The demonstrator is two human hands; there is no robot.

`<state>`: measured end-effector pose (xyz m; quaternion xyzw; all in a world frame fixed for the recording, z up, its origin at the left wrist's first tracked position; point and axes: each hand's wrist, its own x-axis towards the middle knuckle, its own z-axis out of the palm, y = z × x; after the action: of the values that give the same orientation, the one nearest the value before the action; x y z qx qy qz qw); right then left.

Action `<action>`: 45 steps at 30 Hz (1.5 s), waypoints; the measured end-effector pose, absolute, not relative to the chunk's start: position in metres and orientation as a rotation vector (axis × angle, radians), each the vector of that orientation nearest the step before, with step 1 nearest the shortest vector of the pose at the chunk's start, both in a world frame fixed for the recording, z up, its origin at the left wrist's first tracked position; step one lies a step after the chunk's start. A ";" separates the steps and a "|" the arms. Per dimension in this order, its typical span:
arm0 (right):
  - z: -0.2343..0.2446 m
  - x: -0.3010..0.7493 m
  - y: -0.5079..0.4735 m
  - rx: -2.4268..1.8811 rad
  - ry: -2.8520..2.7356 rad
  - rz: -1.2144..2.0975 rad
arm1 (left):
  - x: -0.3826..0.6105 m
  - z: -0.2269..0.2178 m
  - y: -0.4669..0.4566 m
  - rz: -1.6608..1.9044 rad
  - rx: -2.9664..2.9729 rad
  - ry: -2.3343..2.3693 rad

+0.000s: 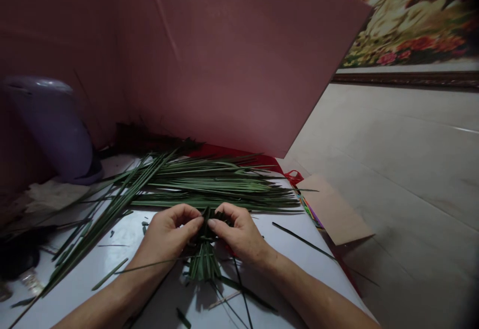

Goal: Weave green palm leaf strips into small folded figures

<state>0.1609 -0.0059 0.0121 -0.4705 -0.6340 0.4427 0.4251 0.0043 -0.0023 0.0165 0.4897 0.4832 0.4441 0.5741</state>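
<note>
Both my left hand and right hand pinch the leaf bundle tight, so I should fold slowly and evenly.

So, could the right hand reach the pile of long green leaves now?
Probably yes: the leaf pile lies just beyond the right hand, nothing between them, though that hand is pinching the woven leaf bundle.

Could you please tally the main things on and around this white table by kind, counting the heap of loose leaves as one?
leaf bundle: 1, pinched by both hands
hands: 2, left hand and right hand
leaf heap: 1
purple rounded object: 1
pink board: 1
cardboard sheet: 1
Total: 7
</note>
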 end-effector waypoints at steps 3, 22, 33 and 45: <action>0.012 0.162 -0.005 -1.133 -1.589 1.116 | 0.005 0.017 -0.001 1.044 1.025 1.081; 0.017 0.162 -0.009 -1.253 -1.661 0.802 | 0.008 0.018 -0.003 1.008 0.994 1.071; 0.015 0.170 0.002 -1.149 -1.518 1.147 | -0.001 0.015 0.000 0.886 1.047 0.967; 0.011 0.169 0.002 -1.144 -1.523 1.097 | 0.001 0.010 0.002 0.948 1.032 0.976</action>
<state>0.1687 0.0023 0.0105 -0.4637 -0.6173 0.4444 0.4544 0.0010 0.0020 0.0101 0.4556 0.4308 0.4184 0.6570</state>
